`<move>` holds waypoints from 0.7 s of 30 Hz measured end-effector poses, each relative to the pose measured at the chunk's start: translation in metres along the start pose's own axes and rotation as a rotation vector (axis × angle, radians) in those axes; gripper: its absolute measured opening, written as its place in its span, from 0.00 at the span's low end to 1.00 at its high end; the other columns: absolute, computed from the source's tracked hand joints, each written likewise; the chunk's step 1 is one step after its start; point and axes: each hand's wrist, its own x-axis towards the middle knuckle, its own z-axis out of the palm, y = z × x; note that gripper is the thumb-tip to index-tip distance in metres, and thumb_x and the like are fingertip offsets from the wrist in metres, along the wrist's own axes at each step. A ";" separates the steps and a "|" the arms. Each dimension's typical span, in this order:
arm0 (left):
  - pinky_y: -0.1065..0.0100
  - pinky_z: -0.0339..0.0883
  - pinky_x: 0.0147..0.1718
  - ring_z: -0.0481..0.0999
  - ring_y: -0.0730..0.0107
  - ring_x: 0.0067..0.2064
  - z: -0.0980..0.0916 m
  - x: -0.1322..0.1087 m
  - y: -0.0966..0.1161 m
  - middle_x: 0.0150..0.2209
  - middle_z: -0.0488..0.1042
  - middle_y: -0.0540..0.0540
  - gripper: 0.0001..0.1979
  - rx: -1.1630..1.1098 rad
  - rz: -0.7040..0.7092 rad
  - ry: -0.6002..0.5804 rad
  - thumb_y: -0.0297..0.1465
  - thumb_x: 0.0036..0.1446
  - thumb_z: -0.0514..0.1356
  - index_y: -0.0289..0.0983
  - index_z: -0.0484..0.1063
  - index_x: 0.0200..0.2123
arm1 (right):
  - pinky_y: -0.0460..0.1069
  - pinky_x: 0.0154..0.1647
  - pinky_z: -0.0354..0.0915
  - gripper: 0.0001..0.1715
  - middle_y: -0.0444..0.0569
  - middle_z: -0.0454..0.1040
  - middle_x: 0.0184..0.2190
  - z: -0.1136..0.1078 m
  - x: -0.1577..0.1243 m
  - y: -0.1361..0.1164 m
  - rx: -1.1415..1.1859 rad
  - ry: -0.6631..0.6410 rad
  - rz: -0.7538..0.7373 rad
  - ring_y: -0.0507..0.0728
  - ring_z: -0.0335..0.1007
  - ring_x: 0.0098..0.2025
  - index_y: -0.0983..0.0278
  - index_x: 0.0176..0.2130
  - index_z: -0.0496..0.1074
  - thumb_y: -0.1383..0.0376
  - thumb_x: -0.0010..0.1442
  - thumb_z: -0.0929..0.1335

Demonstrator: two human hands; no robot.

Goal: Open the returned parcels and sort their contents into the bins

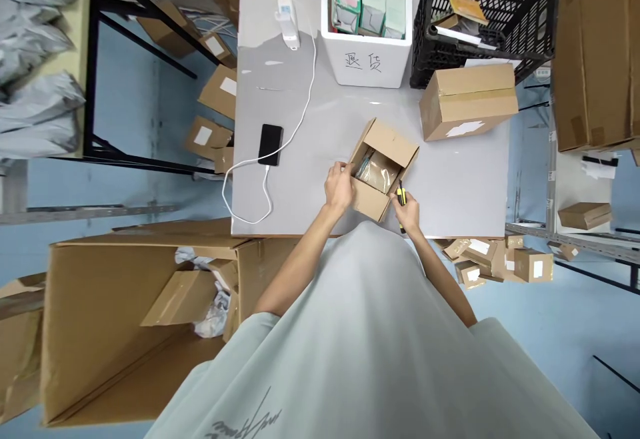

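Observation:
A small cardboard box sits on the table near its front edge, turned at an angle with its flaps folded open. Inside it lies something in shiny clear plastic, whose kind I cannot make out. My left hand grips the box's left side, fingers at the rim. At the lower right corner of the box, my right hand is closed round a yellow and black utility knife. Whether the knife's blade is out cannot be seen.
A closed carton stands right. Behind are a white foam box of green packages and a black crate. A phone with a white cable lies left. A large open carton stands on the floor.

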 end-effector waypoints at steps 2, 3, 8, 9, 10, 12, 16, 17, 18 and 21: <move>0.46 0.70 0.69 0.76 0.40 0.68 -0.002 0.011 -0.009 0.67 0.77 0.36 0.34 0.006 0.014 -0.010 0.23 0.63 0.55 0.44 0.78 0.69 | 0.51 0.38 0.75 0.26 0.51 0.84 0.36 -0.010 0.001 0.028 0.070 0.051 0.062 0.62 0.81 0.34 0.61 0.51 0.77 0.43 0.77 0.64; 0.46 0.70 0.68 0.76 0.41 0.67 -0.005 0.017 -0.014 0.66 0.78 0.37 0.34 0.012 0.027 -0.010 0.23 0.61 0.56 0.44 0.79 0.69 | 0.51 0.37 0.75 0.26 0.51 0.83 0.37 -0.017 0.006 0.042 0.050 0.098 0.117 0.62 0.80 0.34 0.62 0.52 0.76 0.45 0.78 0.63; 0.49 0.71 0.67 0.77 0.46 0.65 -0.027 0.050 -0.039 0.64 0.82 0.42 0.32 0.044 0.111 0.014 0.24 0.59 0.56 0.45 0.84 0.62 | 0.55 0.54 0.75 0.19 0.61 0.83 0.49 -0.047 0.043 0.098 -0.210 0.168 0.283 0.67 0.81 0.50 0.68 0.58 0.74 0.62 0.71 0.67; 0.50 0.71 0.66 0.77 0.46 0.65 -0.032 0.056 -0.042 0.63 0.83 0.43 0.31 0.053 0.131 0.017 0.24 0.59 0.56 0.44 0.85 0.61 | 0.55 0.56 0.74 0.19 0.63 0.82 0.51 -0.049 0.048 0.104 -0.227 0.152 0.282 0.67 0.81 0.52 0.69 0.58 0.74 0.64 0.70 0.68; 0.51 0.71 0.66 0.78 0.47 0.64 -0.036 0.062 -0.043 0.63 0.84 0.43 0.30 0.063 0.151 0.017 0.23 0.59 0.56 0.44 0.86 0.59 | 0.55 0.58 0.73 0.19 0.64 0.81 0.53 -0.049 0.052 0.108 -0.247 0.137 0.280 0.67 0.80 0.53 0.69 0.57 0.74 0.66 0.69 0.68; 0.51 0.71 0.65 0.79 0.47 0.63 -0.042 0.072 -0.044 0.61 0.85 0.42 0.28 0.083 0.188 -0.001 0.22 0.58 0.56 0.42 0.87 0.56 | 0.55 0.58 0.72 0.19 0.65 0.78 0.57 -0.045 0.055 0.113 -0.286 0.109 0.268 0.66 0.79 0.53 0.69 0.58 0.75 0.68 0.69 0.69; 0.47 0.71 0.68 0.81 0.46 0.62 -0.041 0.076 -0.037 0.60 0.86 0.39 0.23 0.095 0.256 -0.050 0.22 0.60 0.56 0.40 0.89 0.50 | 0.55 0.59 0.72 0.20 0.66 0.75 0.60 -0.034 0.053 0.114 -0.353 0.069 0.239 0.66 0.79 0.56 0.69 0.60 0.75 0.70 0.70 0.70; 0.45 0.70 0.70 0.80 0.46 0.64 -0.039 0.072 -0.035 0.62 0.85 0.38 0.22 0.086 0.275 -0.029 0.23 0.63 0.57 0.40 0.88 0.51 | 0.56 0.61 0.72 0.20 0.67 0.74 0.61 -0.033 0.052 0.113 -0.367 0.065 0.234 0.68 0.78 0.59 0.70 0.61 0.75 0.70 0.71 0.70; 0.42 0.67 0.73 0.78 0.45 0.67 -0.038 0.065 -0.033 0.64 0.84 0.37 0.21 0.072 0.297 0.007 0.25 0.65 0.57 0.40 0.88 0.52 | 0.58 0.63 0.72 0.21 0.69 0.74 0.61 -0.033 0.052 0.110 -0.380 0.062 0.229 0.70 0.76 0.62 0.70 0.61 0.75 0.70 0.71 0.70; 0.35 0.56 0.80 0.68 0.42 0.78 -0.031 0.032 -0.029 0.73 0.77 0.37 0.20 0.034 0.355 0.114 0.31 0.70 0.59 0.42 0.85 0.59 | 0.64 0.72 0.67 0.25 0.74 0.72 0.66 -0.038 0.050 0.095 -0.401 0.063 0.193 0.74 0.70 0.71 0.73 0.65 0.73 0.69 0.72 0.70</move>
